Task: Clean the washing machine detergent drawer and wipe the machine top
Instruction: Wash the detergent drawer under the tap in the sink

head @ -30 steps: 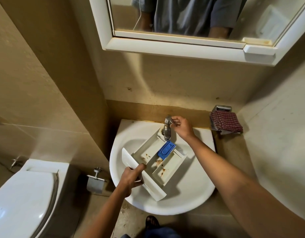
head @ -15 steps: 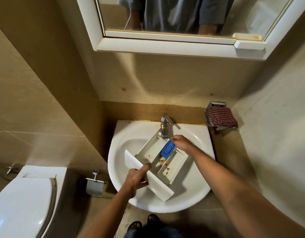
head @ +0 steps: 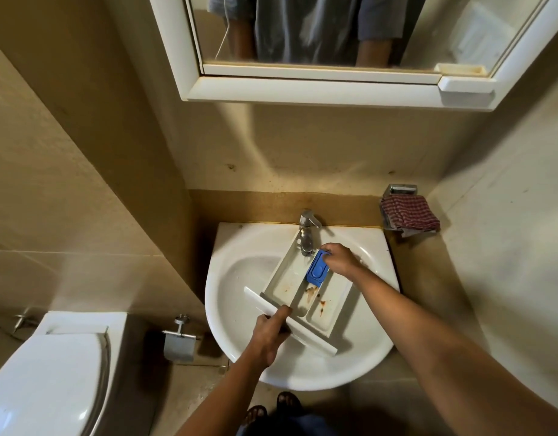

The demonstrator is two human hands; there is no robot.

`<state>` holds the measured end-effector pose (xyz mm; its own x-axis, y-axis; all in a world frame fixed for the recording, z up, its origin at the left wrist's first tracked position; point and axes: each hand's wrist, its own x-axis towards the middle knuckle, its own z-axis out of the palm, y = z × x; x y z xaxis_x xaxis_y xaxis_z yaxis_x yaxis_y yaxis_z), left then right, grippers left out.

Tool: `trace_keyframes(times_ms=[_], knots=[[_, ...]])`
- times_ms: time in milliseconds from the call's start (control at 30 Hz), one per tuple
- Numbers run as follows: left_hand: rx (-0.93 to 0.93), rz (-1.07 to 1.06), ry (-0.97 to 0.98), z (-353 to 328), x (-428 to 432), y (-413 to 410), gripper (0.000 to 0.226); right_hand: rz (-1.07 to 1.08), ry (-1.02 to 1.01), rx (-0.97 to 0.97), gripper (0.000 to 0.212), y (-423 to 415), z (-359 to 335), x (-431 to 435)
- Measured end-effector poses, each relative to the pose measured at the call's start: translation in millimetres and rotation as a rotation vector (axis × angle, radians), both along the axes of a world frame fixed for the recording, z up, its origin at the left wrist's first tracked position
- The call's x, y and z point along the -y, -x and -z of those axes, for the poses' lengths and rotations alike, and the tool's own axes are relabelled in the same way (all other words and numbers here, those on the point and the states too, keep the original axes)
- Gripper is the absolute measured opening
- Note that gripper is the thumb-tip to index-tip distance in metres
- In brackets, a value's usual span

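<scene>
My left hand (head: pixel 270 333) curls round the front panel of the drawer (head: pixel 285 280); my right hand (head: pixel 340 259) pinches the blue insert (head: pixel 317 272), I think. The stained white plastic drawer lies diagonally in the round ceramic sink (head: pixel 237 294), its back end under the chrome tap (head: pixel 306 237) and its panel near-left. Beige tiled walls; a toilet (head: pixel 51 372) to the left.

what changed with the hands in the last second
The right hand let go of the tap and came down to the blue insert in the drawer, which it now pinches at its far end. The left hand still grips the drawer's front panel, and the drawer still lies in the sink under the tap.
</scene>
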<state>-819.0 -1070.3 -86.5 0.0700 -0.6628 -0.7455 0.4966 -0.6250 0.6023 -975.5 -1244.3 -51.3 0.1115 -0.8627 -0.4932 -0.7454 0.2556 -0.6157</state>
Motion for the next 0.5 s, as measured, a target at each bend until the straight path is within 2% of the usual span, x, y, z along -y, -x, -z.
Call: trace_keyframes(times_ms=[167,500], knots=[[0.027,0.016,0.060,6,4,-26,0.042,0.010,0.019,0.038,0.047,-5,6,-8],[-0.060,0.105,0.004,9,8,-21,0.042,0.080,0.121,0.035,0.041,-5,3,-7]])
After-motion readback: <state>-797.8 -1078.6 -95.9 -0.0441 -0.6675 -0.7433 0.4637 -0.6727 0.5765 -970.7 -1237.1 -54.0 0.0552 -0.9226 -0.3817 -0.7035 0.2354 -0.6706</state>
